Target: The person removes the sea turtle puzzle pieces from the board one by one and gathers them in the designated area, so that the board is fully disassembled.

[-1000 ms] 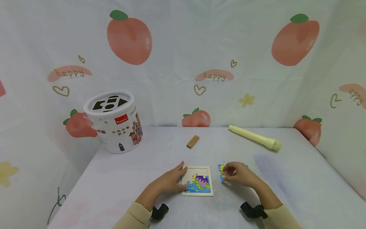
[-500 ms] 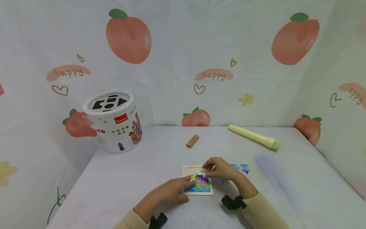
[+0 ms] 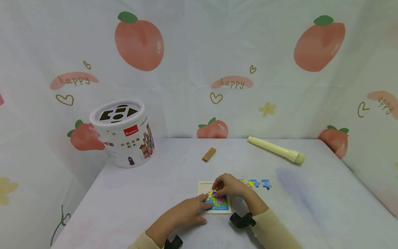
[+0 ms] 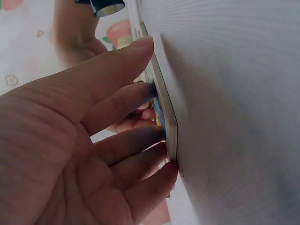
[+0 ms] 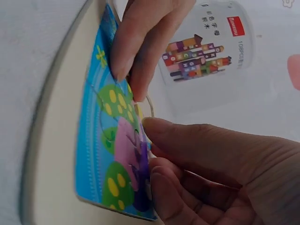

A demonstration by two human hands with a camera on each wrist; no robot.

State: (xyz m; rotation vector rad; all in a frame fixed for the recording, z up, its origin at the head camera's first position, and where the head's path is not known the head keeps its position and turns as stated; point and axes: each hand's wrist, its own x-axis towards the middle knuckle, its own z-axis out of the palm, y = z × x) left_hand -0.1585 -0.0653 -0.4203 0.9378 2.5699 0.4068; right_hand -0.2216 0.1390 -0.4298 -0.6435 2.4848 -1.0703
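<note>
A square jigsaw puzzle in a pale wooden tray (image 3: pixel 225 211) lies on the table, its lower part filled with blue, green, pink and purple pieces (image 5: pixel 124 140). My left hand (image 3: pixel 188 211) rests on its left side, extended fingertips (image 4: pixel 149 90) touching the pieces and tray edge. Over the puzzle's upper part, my right hand (image 3: pixel 229 185) pinches a small jigsaw piece (image 5: pixel 149 146) between thumb and fingers at the purple section. That piece is mostly hidden by the fingers. Loose jigsaw pieces (image 3: pixel 266 183) lie to the right of the tray, some partly behind the right hand.
A small wooden block (image 3: pixel 209 154) lies behind the tray. Farther right is a pale yellow tube-like stick (image 3: pixel 276 149). At the back left stands a white bucket (image 3: pixel 124 138) with shape holes in its lid. A fruit-print cloth (image 3: pixel 174 103) hangs behind the table.
My right hand has moved left from the loose pieces to the puzzle's upper part. The left hand has shifted slightly, its fingers now farther over the pieces.
</note>
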